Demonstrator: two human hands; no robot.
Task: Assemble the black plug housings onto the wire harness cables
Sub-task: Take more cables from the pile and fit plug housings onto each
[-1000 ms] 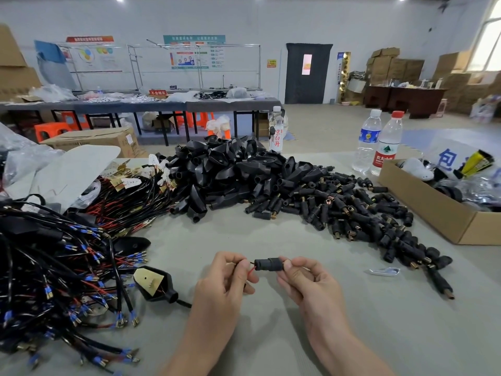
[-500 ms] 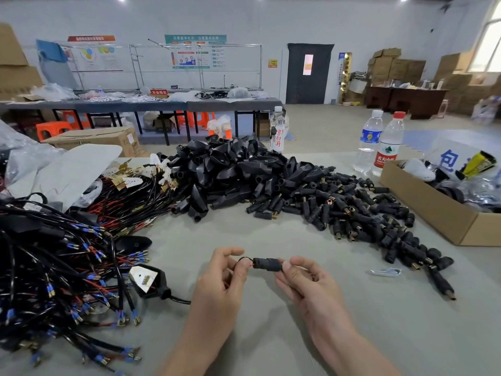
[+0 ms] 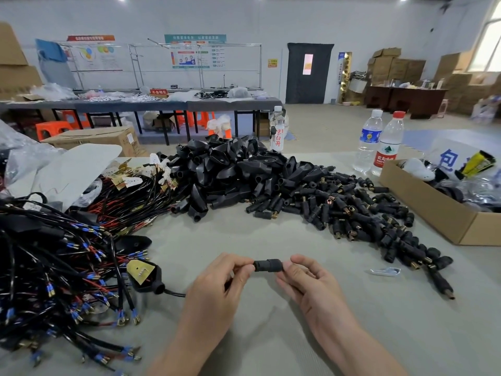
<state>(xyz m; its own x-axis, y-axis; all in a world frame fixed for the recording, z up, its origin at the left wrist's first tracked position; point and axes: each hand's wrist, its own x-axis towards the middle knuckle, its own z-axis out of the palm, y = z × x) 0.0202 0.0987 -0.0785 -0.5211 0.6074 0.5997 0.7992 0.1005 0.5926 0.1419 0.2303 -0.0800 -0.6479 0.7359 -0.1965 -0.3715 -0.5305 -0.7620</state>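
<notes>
We hold 1 black plug housing just below the centre of the frame, pinched at both ends. Our left hand nips its left end between thumb and forefinger, and our right hand nips its right end likewise. Its long axis runs straight across the picture, left to right, bridging the 2 hands, with neither plainly nearer. A thin black cable comes in from the lower left and vanishes behind the left hand (whether it enters the housing we cannot tell). We judge the coming move to be a push along that axis. The tangled harness cables fill the left of the frame. The loose housings heap at upper centre, well apart from the hands.
</notes>
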